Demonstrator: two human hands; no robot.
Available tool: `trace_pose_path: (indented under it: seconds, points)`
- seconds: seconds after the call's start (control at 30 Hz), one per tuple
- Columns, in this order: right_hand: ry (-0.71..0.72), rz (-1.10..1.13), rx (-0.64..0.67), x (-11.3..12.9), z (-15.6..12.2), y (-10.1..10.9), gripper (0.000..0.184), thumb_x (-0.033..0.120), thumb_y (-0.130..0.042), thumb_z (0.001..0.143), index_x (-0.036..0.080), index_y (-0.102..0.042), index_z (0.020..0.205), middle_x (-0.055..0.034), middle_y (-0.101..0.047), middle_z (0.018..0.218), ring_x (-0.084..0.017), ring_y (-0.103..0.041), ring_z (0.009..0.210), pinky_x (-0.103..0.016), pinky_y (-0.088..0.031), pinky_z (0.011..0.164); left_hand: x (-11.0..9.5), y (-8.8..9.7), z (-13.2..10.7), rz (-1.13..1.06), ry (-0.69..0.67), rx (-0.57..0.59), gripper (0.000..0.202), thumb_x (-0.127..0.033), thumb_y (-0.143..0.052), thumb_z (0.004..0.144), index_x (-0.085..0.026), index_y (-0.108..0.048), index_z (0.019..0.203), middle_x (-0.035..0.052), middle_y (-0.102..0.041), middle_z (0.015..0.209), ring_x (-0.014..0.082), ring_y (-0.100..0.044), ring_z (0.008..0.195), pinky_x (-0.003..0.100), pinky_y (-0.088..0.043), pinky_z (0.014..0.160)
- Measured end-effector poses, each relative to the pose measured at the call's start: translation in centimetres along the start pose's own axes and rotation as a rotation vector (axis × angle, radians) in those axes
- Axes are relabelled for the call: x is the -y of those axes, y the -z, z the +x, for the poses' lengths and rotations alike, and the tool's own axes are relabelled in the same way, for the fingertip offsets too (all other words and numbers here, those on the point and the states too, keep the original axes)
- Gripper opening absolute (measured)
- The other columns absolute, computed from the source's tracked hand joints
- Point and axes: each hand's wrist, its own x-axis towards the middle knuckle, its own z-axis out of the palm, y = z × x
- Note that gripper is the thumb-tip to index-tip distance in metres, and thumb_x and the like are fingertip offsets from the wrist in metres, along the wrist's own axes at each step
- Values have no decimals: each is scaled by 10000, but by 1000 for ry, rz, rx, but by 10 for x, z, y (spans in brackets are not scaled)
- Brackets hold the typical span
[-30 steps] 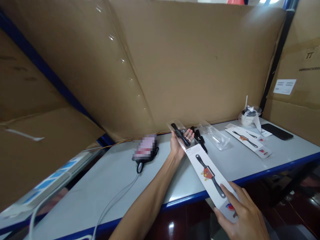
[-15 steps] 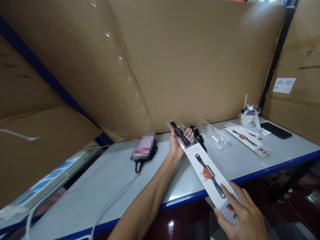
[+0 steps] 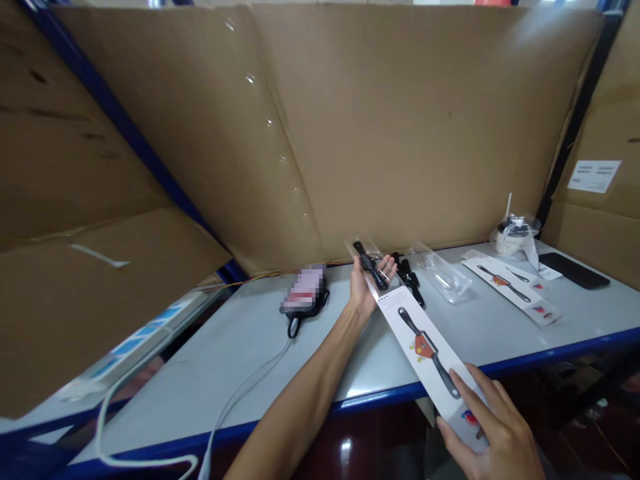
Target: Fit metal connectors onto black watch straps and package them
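Observation:
My left hand (image 3: 364, 287) lies palm up beneath a clear plastic blister pack (image 3: 351, 248), its thumb on one side and fingers along the other. A black spokeshave (image 3: 369, 264) rests in that pack. Below it extends a long white printed card (image 3: 400, 327) picturing a spokeshave with an orange middle. My right hand (image 3: 497, 427) grips the card's near end, thumb on one edge and fingers across the other. How far card and pack overlap is hard to tell. Just beyond my left hand, several black tools (image 3: 411, 280) lie on the table, partly hidden.
On the grey table (image 3: 240, 360) are another clear blister shell (image 3: 443, 273), printed cards (image 3: 513, 287), a black phone (image 3: 574, 270) and a bagged cup (image 3: 515, 237). A blurred-screen device (image 3: 305, 293) with a white cable sits left. A power strip (image 3: 140, 343) runs along the left edge; cardboard (image 3: 400, 133) walls the back.
My view has turned a little to the left, so the table and everything on it appear farther right. Both hands keep their hold on the pack and card, with little visible change between them.

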Motion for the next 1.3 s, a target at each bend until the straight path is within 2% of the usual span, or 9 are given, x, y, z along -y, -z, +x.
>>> trace_pose_path:
  seconds: [0.33, 0.47, 0.67, 0.8, 0.93, 1.13, 1.23, 1.3]
  points:
    - [43, -12, 11, -7, -3, -2, 473, 328, -646, 906, 172, -639, 1353, -143, -692, 1313, -326, -728, 1035, -454, -604, 842, 3, 1, 1, 20, 8, -6, 476, -580, -367, 1008, -184, -632, 995, 206, -693, 1189, 295, -705, 1113, 420, -626, 839]
    - [-20, -16, 28, -5, 0, -3, 452, 360, -645, 905, 185, -676, 1321, -138, -695, 1304, -319, -724, 1025, -452, -605, 855, 10, -2, -4, 10, 36, 18, 458, -571, -408, 999, -184, -652, 996, 199, -693, 1202, 300, -695, 1140, 466, -604, 921]
    - [-94, -7, 44, 7, 10, -6, 416, 347, -650, 890, 174, -706, 1264, -139, -707, 1258, -301, -713, 1032, -424, -621, 850, 16, -2, -5, 60, 28, 38, 459, -568, -386, 1007, -189, -622, 899, 175, -711, 1117, 287, -714, 1094, 433, -618, 861]
    - [-168, -16, 71, 12, 16, -15, 397, 332, -650, 881, 178, -711, 1242, -136, -701, 1249, -301, -693, 1081, -420, -616, 881, 23, 0, -8, 77, 18, 42, 434, -563, -428, 997, -189, -636, 924, 171, -724, 1097, 309, -724, 1071, 478, -611, 868]
    - [-243, -11, 95, 18, 36, -22, 398, 334, -642, 883, 204, -698, 1254, -123, -689, 1262, -300, -678, 1095, -440, -597, 919, 32, -3, -15, 77, 68, 70, 432, -570, -466, 983, -183, -657, 973, 168, -739, 1106, 317, -732, 1059, 509, -597, 903]
    - [-306, 73, 40, 29, 82, -37, 398, 279, -661, 856, 180, -702, 1239, -143, -678, 1257, -302, -653, 1095, -431, -583, 885, 37, -3, -19, 109, 123, 60, 651, -637, -354, 989, -95, -671, 1161, 208, -760, 1029, 300, -758, 906, 469, -616, 863]
    - [-279, 119, -4, 31, 94, -44, 331, 300, -612, 922, 184, -717, 1214, -139, -681, 1250, -295, -630, 1096, -434, -560, 895, 36, 2, -18, 137, 147, 65, 702, -636, -357, 988, -48, -653, 1233, 192, -768, 943, 297, -757, 840, 462, -624, 835]
    - [-219, 166, -89, 30, 99, -47, 295, 295, -541, 983, 191, -724, 1188, -126, -684, 1247, -289, -597, 1149, -449, -519, 961, 37, 5, -18, 147, 166, 71, 694, -625, -347, 996, -46, -656, 1222, 181, -767, 909, 296, -756, 821, 458, -627, 814]
